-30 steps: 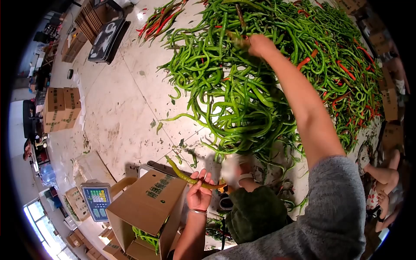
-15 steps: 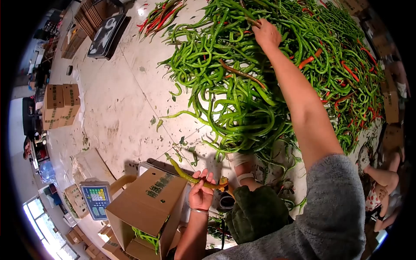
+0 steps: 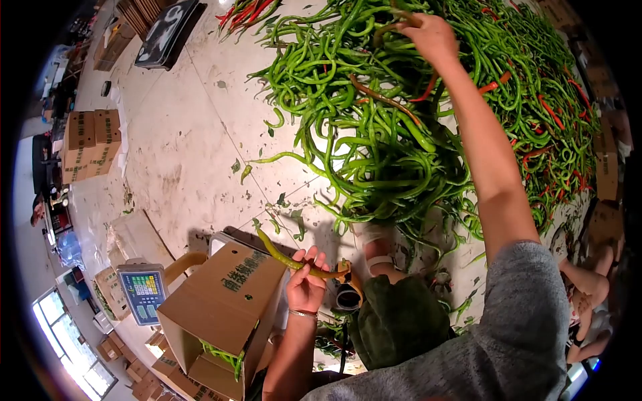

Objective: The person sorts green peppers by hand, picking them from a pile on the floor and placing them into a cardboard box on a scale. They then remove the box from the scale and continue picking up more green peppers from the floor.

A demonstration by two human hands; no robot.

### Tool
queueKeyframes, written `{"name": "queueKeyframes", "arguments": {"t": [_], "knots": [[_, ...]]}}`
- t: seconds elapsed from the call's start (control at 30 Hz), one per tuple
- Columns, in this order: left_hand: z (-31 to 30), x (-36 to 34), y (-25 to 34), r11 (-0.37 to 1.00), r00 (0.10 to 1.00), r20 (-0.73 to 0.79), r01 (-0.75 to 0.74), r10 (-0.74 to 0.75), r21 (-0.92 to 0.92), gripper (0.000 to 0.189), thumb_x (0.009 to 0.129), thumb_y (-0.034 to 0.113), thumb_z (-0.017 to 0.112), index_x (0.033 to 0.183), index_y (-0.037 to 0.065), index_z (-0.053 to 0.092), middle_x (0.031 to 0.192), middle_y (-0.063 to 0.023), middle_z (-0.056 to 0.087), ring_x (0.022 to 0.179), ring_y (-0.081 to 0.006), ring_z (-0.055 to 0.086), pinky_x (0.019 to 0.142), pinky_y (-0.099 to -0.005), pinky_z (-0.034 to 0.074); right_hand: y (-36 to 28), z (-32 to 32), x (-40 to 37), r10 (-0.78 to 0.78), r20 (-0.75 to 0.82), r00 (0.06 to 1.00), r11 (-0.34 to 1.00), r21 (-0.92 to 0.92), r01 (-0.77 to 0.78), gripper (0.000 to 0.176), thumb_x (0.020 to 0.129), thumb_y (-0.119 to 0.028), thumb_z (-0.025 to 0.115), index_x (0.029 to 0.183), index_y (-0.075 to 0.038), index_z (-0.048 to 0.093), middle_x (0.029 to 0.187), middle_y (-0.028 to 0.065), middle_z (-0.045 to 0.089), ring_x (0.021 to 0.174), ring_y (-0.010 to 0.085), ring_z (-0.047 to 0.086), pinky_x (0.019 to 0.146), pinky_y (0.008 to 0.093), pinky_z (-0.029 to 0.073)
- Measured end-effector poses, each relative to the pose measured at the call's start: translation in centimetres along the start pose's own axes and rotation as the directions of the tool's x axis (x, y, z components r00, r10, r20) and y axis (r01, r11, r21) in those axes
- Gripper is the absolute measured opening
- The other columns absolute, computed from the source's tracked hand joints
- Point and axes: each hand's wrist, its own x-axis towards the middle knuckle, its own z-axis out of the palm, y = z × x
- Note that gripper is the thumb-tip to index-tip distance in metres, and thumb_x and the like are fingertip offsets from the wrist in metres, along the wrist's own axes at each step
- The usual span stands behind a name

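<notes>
My left hand [image 3: 305, 289] is closed around a long chili pepper [image 3: 273, 250], yellow-green at one end and orange at the other. It is beside a cardboard box [image 3: 212, 294] that lies open toward me, with green chili peppers [image 3: 224, 357] inside. My right arm reaches to the far side of a big heap of long green chili peppers [image 3: 374, 170]. There my right hand [image 3: 436, 41] pinches a brownish chili pepper [image 3: 406, 18], slightly blurred. Red and brown peppers are scattered through the heap.
A scale display [image 3: 142, 291] stands left of the box. Red chili peppers [image 3: 249, 13] lie apart at the top. A black tray-like object [image 3: 168, 37] and stacked cartons [image 3: 91, 146] are on the left. Another person's arm [image 3: 588, 284] shows at right. Leaf scraps litter the floor.
My right hand has moved slightly up and right over the heap with the brownish pepper. A red pepper now shows beneath my wrist. My left hand keeps its pepper; the view has shifted slightly.
</notes>
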Motion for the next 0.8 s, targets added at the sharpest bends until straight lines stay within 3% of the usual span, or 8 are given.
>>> {"name": "queueKeyframes", "arguments": {"t": [0.1,0.17,0.23,0.37,0.53,0.63,0.77,0.8], "knots": [[0.3,-0.2,-0.3,0.998,0.999,-0.045,-0.002,0.000,-0.058,0.037,0.080,0.000,0.055,0.116,0.010,0.053,0.118,-0.0129,0.055,0.109,-0.0305,0.051,0.090,-0.0433,0.043,0.9,-5.2,-3.0,-0.157,-0.110,0.981,0.904,0.383,0.188,0.024,0.079,-0.023,0.067,0.094,-0.004,0.066,0.078,0.0016,0.065,0.068,0.0112,0.059,0.061,0.0242,0.044],[0.4,-0.3,-0.4,0.999,0.999,-0.036,0.000,-0.002,-0.049,0.038,0.080,0.000,0.055,0.116,0.010,0.052,0.119,-0.0131,0.054,0.109,-0.0306,0.051,0.090,-0.0433,0.043,0.4,-8.5,-5.9,-0.033,-0.176,0.984,0.837,0.533,0.123,0.021,0.080,-0.017,0.067,0.092,-0.001,0.066,0.075,-0.0020,0.062,0.064,0.0060,0.052,0.057,0.0208,0.039],[0.4,-0.4,-0.7,0.999,0.999,-0.032,0.004,-0.006,-0.044,0.038,0.080,0.000,0.055,0.116,0.010,0.052,0.120,-0.0131,0.053,0.110,-0.0306,0.051,0.090,-0.0434,0.043,0.3,-10.1,-7.4,0.012,-0.090,0.996,0.846,0.532,0.038,0.025,0.078,-0.019,0.068,0.095,-0.001,0.066,0.085,0.0039,0.068,0.079,0.0087,0.061,0.075,0.0229,0.045],[0.2,-0.7,-1.3,0.999,0.998,-0.049,0.025,-0.027,-0.044,0.038,0.080,0.000,0.055,0.116,0.010,0.052,0.121,-0.0129,0.052,0.110,-0.0304,0.050,0.090,-0.0437,0.042,4.5,-5.5,-5.5,-0.042,0.008,0.999,0.873,0.487,0.033,0.029,0.078,-0.023,0.067,0.101,-0.006,0.065,0.089,0.0048,0.068,0.081,0.0116,0.063,0.075,0.0255,0.046],[0.2,-1.1,-1.2,0.999,1.000,-0.023,0.019,-0.020,-0.040,0.038,0.080,0.001,0.055,0.117,0.011,0.051,0.121,-0.0129,0.052,0.110,-0.0306,0.050,0.090,-0.0439,0.042,5.0,-2.3,-5.9,0.167,-0.050,0.985,0.983,0.083,-0.162,0.026,0.079,-0.034,0.059,0.100,-0.021,0.065,0.090,0.0119,0.065,0.085,0.0325,0.060,0.074,0.0389,0.047],[0.0,-1.2,-0.8,0.999,1.000,-0.029,0.010,-0.012,-0.045,0.036,0.081,0.001,0.055,0.116,0.011,0.053,0.118,-0.0123,0.055,0.110,-0.0305,0.051,0.090,-0.0440,0.043,3.8,-2.9,-5.5,0.251,-0.085,0.964,0.968,0.003,-0.252,0.026,0.079,-0.033,0.058,0.101,-0.020,0.064,0.094,0.0112,0.064,0.088,0.0314,0.060,0.074,0.0413,0.047],[-0.4,-0.8,-0.7,0.998,0.999,-0.031,0.007,-0.009,-0.064,0.037,0.081,0.001,0.054,0.116,0.010,0.052,0.119,-0.0122,0.054,0.110,-0.0302,0.051,0.090,-0.0440,0.043,6.5,1.7,-1.8,0.350,0.022,0.936,0.934,0.066,-0.351,0.031,0.080,-0.030,0.061,0.103,-0.009,0.060,0.090,0.0122,0.064,0.083,0.0299,0.063,0.068,0.0435,0.047],[-0.3,-0.6,-0.8,0.998,0.999,-0.032,0.011,-0.014,-0.066,0.037,0.081,0.001,0.054,0.117,0.010,0.052,0.120,-0.0122,0.054,0.110,-0.0301,0.051,0.090,-0.0440,0.043,6.3,3.0,-1.2,0.479,0.197,0.855,0.775,0.362,-0.518,0.032,0.080,-0.028,0.063,0.104,-0.006,0.058,0.089,0.0124,0.064,0.078,0.0284,0.064,0.066,0.0427,0.047]]}}
